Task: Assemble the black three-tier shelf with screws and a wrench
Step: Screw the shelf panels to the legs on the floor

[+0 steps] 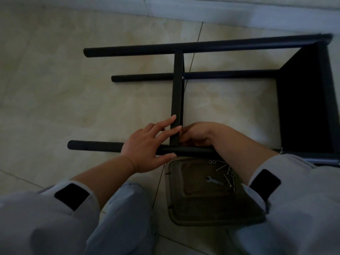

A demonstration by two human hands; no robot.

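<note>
The black shelf frame lies on its side on the tiled floor, with long black poles running left to right. A thin middle shelf panel stands edge-on between the poles; a wide end panel closes the right side. My left hand rests on the near pole, fingers straight against the middle panel's near end. My right hand is curled at the joint just right of that panel; what its fingers hold is hidden. A small silver wrench and several screws lie in a dark tray.
The tray sits on the floor between my knees, just below the near pole. Two washers lie at its top edge. A pale wall base runs along the top of the view. Bare floor tiles spread to the left.
</note>
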